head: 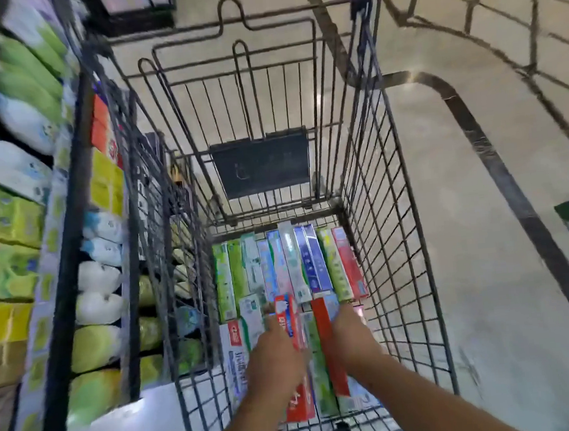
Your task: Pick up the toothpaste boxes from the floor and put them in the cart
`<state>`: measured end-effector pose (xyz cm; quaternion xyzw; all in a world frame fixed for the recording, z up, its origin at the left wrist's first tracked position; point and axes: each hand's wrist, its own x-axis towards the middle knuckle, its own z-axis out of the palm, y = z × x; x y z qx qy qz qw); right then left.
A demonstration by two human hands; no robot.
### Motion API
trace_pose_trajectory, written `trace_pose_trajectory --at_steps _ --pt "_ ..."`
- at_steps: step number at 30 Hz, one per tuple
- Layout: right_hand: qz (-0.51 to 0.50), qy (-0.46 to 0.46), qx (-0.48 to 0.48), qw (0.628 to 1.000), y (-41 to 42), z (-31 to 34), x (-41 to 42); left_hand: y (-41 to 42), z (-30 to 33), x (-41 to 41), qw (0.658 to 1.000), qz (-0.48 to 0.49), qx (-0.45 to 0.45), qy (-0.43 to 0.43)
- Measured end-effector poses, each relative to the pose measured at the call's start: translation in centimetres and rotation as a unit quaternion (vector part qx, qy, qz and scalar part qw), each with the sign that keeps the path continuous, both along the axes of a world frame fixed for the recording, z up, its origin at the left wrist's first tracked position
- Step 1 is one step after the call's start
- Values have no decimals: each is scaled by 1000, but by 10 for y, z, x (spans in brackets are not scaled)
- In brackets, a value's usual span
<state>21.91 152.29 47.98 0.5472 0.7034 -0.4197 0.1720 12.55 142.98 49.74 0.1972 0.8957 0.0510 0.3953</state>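
Both hands reach into the cart (369, 180). The left hand (275, 357) holds a red box (288, 321); the right hand (350, 335) grips another red box (321, 318). More boxes (291, 266) lie beyond them.

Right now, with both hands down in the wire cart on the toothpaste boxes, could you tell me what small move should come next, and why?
Probably let go and lift both hands out. The left hand and right hand rest on the red toothpaste box and red-and-blue box, which already lie inside the black wire cart beside the far row of boxes.
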Motion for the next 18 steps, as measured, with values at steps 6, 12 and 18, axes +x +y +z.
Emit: trace_pose_trajectory --at_steps 6,12,18 --pt "56 -18 -24 998 -24 -46 2 -15 -48 11 999 -1 -20 28" --pt "56 -38 -44 997 -37 -72 -10 -9 -66 12 992 -72 -74 78" --pt "137 -45 -48 988 -37 -71 -17 -15 -74 16 990 -99 -96 44"
